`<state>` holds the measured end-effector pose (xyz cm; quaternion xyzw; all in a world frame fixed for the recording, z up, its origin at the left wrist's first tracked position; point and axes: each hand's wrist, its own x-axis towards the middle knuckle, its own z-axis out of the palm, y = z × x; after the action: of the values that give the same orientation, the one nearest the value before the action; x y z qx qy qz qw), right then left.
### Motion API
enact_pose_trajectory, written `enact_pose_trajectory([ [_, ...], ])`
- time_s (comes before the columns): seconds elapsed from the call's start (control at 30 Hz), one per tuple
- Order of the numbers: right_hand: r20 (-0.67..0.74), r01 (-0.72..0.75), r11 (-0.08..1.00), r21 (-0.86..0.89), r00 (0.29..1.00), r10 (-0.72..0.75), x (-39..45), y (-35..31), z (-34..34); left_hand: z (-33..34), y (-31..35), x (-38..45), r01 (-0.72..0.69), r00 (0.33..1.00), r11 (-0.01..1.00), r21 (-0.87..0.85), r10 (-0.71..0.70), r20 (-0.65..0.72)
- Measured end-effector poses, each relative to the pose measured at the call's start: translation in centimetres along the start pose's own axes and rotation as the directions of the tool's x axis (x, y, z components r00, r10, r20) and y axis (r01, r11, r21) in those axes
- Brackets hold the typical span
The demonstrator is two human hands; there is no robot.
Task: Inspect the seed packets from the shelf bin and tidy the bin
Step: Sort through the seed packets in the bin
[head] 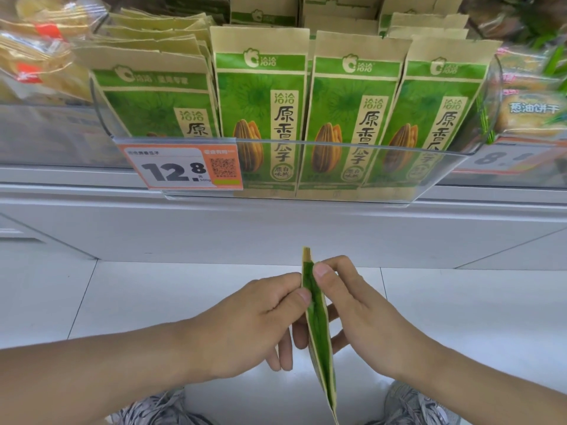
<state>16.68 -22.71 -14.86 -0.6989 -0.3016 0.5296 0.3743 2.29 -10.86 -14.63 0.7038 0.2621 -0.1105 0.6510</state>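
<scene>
Below the clear shelf bin (306, 179), left hand (245, 326) and right hand (368, 320) fingers pinch an edge-on seed packet (319, 329).

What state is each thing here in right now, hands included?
Held seed packet: edge-on to the camera, pinched between both hands.
Left hand: pinching the packet.
Right hand: pinching the packet.
Shelf bin: holds packets.
Front-row packets: upright, facing out.
Price tag: attached to the bin front.
</scene>
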Motion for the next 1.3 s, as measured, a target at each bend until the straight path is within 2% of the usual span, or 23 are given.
enact_pose_trajectory([
  [0.13, -0.032, -0.002, 1.0, 0.029, 0.999, 0.003, 0.0, -0.1, -0.1, 0.1, 0.0, 0.0, -0.003, 1.0, 0.998, -0.069, 0.001, -0.022],
  [0.27, -0.021, -0.026, 0.999, 0.021, 0.999, 0.027, 0.1, -0.5, -0.2, 0.0, 0.0, 0.0, -0.025, 0.998, 0.999, -0.04, 0.022, -0.054],
  [0.5, 0.158, -0.195, 0.962, 0.19, 0.973, 0.166, 0.3, -0.8, -1.2, -1.0, 0.2, 0.3, -0.016, 0.983, 0.998, -0.065, 0.004, -0.182],
  [0.57, 0.146, -0.221, 0.946, 0.236, 0.971, 0.19, 0.4, -0.8, -1.5, -1.4, 0.4, 0.4, 0.016, 0.988, 0.997, -0.07, -0.027, -0.155],
  [0.7, 0.049, -0.256, 0.929, 0.267, 0.966, 0.253, 0.7, -0.7, -1.8, -1.0, 0.4, 0.0, 0.132, 0.99, 0.991, 0.018, -0.133, 0.051],
  [0.8, -0.008, -0.263, 0.916, 0.303, 0.96, 0.278, 0.8, -0.5, -1.7, -0.3, 0.1, -0.2, 0.17, 0.976, 0.983, 0.075, -0.179, 0.126],
  [0.97, 0.013, -0.289, 0.886, 0.364, 0.952, 0.305, 1.2, -0.1, -1.3, -0.5, -0.3, 0.0, 0.18, 0.974, 0.983, 0.037, -0.184, 0.132],
  [1.13, 0.126, -0.354, 0.858, 0.373, 0.935, 0.331, 1.5, 0.1, -1.3, -0.8, -0.9, 0.1, 0.134, 0.985, 0.98, 0.148, -0.148, 0.087],
  [1.3, 0.214, -0.342, 0.853, 0.395, 0.937, 0.276, 1.9, 0.1, -1.7, -0.6, -0.8, -0.3, 0.065, 0.992, 0.972, 0.225, -0.087, 0.09],
])
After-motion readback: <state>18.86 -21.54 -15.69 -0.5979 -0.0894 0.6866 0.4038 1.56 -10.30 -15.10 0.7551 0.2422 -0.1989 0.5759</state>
